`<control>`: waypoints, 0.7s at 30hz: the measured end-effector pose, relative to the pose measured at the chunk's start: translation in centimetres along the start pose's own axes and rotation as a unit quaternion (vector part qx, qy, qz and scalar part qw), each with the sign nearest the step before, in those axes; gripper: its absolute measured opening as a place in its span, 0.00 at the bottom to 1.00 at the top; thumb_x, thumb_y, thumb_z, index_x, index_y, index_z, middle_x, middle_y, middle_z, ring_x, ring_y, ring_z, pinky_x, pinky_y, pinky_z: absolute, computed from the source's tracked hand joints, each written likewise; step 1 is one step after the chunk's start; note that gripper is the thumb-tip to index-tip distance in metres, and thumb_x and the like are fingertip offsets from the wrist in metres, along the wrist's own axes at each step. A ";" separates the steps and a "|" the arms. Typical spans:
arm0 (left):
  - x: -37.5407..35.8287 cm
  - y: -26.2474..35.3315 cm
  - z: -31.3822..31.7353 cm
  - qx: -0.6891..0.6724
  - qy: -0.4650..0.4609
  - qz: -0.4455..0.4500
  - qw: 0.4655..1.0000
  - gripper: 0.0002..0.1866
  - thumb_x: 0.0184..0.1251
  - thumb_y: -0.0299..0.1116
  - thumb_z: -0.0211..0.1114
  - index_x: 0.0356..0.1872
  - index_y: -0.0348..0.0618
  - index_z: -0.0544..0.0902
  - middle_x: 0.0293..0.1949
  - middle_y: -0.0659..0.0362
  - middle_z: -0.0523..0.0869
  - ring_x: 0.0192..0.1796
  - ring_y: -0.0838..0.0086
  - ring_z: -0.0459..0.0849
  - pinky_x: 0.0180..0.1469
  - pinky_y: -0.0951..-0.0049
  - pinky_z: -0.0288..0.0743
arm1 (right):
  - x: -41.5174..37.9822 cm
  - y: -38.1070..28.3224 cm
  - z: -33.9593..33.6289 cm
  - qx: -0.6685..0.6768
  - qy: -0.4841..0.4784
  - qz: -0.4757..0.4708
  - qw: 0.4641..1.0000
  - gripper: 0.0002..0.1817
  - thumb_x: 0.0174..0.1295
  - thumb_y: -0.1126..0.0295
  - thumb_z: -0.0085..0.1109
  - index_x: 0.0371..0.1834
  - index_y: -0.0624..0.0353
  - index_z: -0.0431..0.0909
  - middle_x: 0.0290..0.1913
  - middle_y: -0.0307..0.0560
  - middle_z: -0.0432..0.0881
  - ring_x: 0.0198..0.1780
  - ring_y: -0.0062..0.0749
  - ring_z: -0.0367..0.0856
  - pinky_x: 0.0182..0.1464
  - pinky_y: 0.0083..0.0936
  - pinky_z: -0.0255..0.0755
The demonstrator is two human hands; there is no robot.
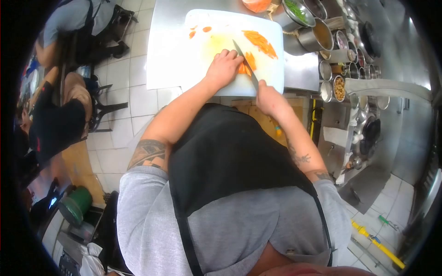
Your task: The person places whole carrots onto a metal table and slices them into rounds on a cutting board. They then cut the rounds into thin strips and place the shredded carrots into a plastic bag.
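Hands, two, bare. Right hand (272, 99): fingers closed around the handle of one knife (245, 64), the blade running forward and leftward from the grip, presumably to lay its edge across the pieces. Left hand (224, 69): fingers bent and drawn together just left of the blade, probably to steady the pieces with the tips kept back; whether they pinched anything, or touched the steel, could not be told.

Orange strips (250, 60), one cluster: lay on both sides of the blade, between the hands. Cut orange pile (260, 43): lay ahead of the right hand, apart from the cluster, perhaps so that finished pieces stayed out of the blade's way. Orange bits (207, 29), a few: lay scattered ahead and left of the left hand.

White cutting board (230, 20), one: lay beneath both hands, likely to spare the metal counter (301, 77). Bowl of greens (297, 12) and pot of brownish liquid (318, 37): stood beyond the right hand, off the board, seemingly to leave it free for cutting.
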State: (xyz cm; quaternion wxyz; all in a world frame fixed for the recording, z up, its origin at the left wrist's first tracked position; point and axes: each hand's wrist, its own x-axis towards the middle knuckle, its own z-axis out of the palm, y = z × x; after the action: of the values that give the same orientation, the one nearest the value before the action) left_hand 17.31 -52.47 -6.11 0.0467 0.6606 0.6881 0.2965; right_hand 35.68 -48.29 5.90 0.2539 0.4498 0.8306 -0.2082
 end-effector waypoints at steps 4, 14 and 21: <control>-0.1 0.0 0.1 -0.003 0.011 0.000 1.000 0.12 0.70 0.34 0.66 0.52 0.49 0.86 0.48 0.57 0.82 0.56 0.58 0.80 0.59 0.58 0.75 | 2.3 0.4 2.6 0.018 0.012 0.003 1.000 0.18 0.69 0.76 0.46 0.60 0.72 0.70 0.49 0.77 0.87 0.54 0.68 0.88 0.58 0.53 0.80; -0.1 -0.1 0.2 -0.047 0.024 -0.009 0.999 0.10 0.70 0.32 0.65 0.50 0.45 0.84 0.50 0.56 0.83 0.58 0.56 0.80 0.62 0.56 0.74 | 2.1 0.3 3.2 0.030 0.005 0.004 1.000 0.18 0.68 0.78 0.48 0.59 0.73 0.70 0.47 0.78 0.87 0.53 0.69 0.88 0.58 0.54 0.80; -0.7 -0.6 0.4 -0.049 0.019 -0.004 0.999 0.15 0.69 0.28 0.60 0.55 0.42 0.82 0.56 0.51 0.81 0.62 0.54 0.78 0.65 0.55 0.72 | -0.5 -1.1 -0.6 -0.009 -0.020 -0.002 1.000 0.16 0.68 0.77 0.48 0.57 0.74 0.70 0.45 0.77 0.88 0.51 0.68 0.89 0.56 0.55 0.81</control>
State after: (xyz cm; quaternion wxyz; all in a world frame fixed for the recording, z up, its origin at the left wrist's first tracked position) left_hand 17.07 -52.99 -6.95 0.0674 0.6490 0.6764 0.3417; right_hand 34.84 -48.80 6.82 0.2742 0.4418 0.8280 -0.2098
